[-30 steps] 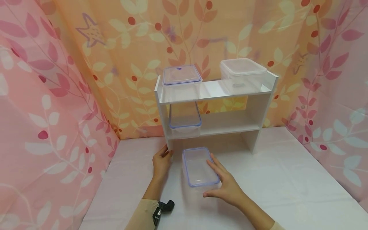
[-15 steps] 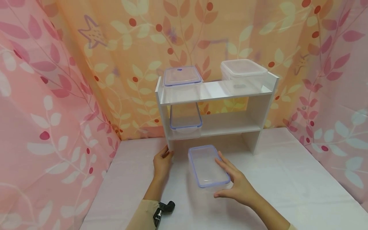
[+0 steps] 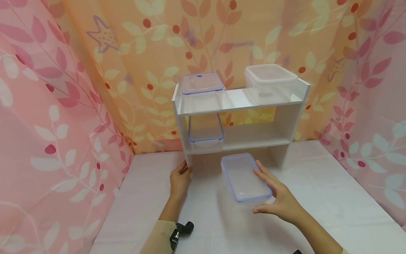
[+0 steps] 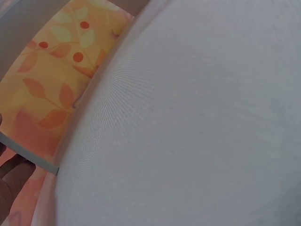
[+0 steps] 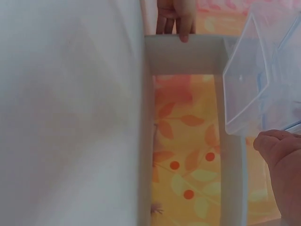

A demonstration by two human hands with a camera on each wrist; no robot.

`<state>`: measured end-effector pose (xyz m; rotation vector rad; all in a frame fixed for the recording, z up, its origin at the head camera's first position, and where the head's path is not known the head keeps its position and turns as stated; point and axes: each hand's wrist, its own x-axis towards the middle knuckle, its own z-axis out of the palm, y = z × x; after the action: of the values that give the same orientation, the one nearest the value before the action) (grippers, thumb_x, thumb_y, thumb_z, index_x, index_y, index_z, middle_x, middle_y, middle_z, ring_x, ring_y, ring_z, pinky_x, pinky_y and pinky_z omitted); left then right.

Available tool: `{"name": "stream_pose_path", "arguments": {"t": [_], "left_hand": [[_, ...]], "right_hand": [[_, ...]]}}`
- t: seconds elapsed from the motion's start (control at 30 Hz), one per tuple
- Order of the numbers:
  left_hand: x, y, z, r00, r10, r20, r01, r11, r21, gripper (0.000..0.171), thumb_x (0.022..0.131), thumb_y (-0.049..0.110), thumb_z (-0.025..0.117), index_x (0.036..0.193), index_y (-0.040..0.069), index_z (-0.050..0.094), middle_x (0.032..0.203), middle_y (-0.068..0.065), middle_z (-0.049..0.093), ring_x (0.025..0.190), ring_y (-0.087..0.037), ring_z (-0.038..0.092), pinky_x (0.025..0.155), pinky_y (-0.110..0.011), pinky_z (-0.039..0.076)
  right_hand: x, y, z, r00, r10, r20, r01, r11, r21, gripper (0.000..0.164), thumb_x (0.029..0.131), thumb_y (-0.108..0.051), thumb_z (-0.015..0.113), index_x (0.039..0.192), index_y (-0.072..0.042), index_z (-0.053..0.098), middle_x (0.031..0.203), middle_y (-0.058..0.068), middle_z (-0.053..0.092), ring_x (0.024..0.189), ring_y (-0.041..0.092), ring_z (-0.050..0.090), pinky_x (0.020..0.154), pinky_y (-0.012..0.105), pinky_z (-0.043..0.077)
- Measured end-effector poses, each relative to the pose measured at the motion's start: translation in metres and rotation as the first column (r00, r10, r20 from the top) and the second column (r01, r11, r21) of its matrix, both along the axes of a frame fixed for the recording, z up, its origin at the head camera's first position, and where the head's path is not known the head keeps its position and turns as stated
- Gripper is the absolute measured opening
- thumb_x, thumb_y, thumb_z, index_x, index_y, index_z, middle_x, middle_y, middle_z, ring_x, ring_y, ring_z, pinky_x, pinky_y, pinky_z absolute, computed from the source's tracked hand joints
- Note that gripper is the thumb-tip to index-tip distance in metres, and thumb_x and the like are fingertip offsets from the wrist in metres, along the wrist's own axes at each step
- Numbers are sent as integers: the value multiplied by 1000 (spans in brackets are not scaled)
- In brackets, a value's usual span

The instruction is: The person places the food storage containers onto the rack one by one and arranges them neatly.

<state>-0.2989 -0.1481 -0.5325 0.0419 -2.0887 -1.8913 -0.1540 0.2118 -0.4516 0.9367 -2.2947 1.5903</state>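
Note:
My right hand (image 3: 280, 201) grips a clear plastic food container (image 3: 245, 178) with a blue-rimmed lid by its right side, thumb at the near end. The container hangs tilted above the white cloth, in front of the shelf. In the right wrist view its transparent walls (image 5: 249, 80) show beside my thumb. My left hand (image 3: 180, 180) holds the lower left side panel of the white shelf (image 3: 260, 135). The left wrist view shows fingertips (image 4: 21, 172) on that panel's edge. A second blue-rimmed container (image 3: 206, 132) stands at the left of the middle board.
On the top board, a blue-lidded container (image 3: 202, 84) stands left and a white-lidded one (image 3: 269, 79) right. White cloth (image 3: 330, 204) covers the table. Patterned curtains (image 3: 139, 106) enclose the back and both sides. A black device (image 3: 181, 231) is strapped to my left wrist.
My right hand has carried the container to the right and slightly farther toward the shelf. My left hand stays on the side panel.

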Motion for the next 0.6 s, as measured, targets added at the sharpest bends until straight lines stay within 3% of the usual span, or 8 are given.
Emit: {"name": "stream_pose_path", "arguments": {"t": [0.6], "left_hand": [[-1,-1,-1,1000,-6,28,6,1000,10,44,93,13,75,136,20,68,134,-1,69,115,-23,70,87,-40,60]], "right_hand": [[2,42,27,999,-25,-28,25,999,31,114,61,7,94,157,1,34,172,15,12,158,12,15,104,14,44]]}}
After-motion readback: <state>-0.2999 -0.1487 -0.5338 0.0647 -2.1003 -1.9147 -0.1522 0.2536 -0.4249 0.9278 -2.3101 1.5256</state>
